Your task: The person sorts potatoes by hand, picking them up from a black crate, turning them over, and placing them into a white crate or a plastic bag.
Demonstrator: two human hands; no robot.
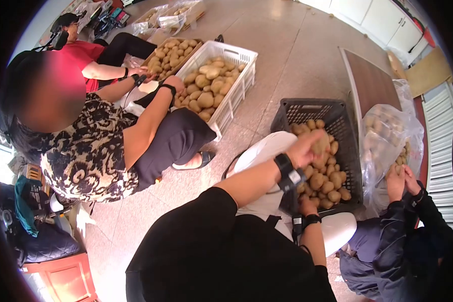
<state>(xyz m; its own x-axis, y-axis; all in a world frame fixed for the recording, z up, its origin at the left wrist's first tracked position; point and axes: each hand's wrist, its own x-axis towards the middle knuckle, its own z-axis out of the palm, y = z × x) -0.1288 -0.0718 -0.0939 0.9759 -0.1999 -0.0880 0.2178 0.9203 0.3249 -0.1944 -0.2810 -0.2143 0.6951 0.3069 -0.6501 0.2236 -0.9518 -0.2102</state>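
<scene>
Left hand (301, 151) grips a rounded tan potato (320, 145) above the black plastic lattice crate (317, 110); right hand (308, 205), grip unclear, is near left. A loose grip could drop it, bruising the heaped brown potatoes (328, 186).

"What's underneath it all?"

"A floor (282, 50) of large brownish-grey tiles, with thin seams between them."

"What stands right on it?"

"Nearer in, 3 containers: a black plastic crate (353, 146), a white plastic crate (231, 113) and a cardboard box (197, 50) just beside the white one."

"Is the black one loaded?"

"Yes, potatoes (329, 186) lie heaped in it."

"And farther off?"

"2 more boxes (196, 19), side by side. Near the white crate, a dark sandal (206, 160) rests on the tiles."
</scene>
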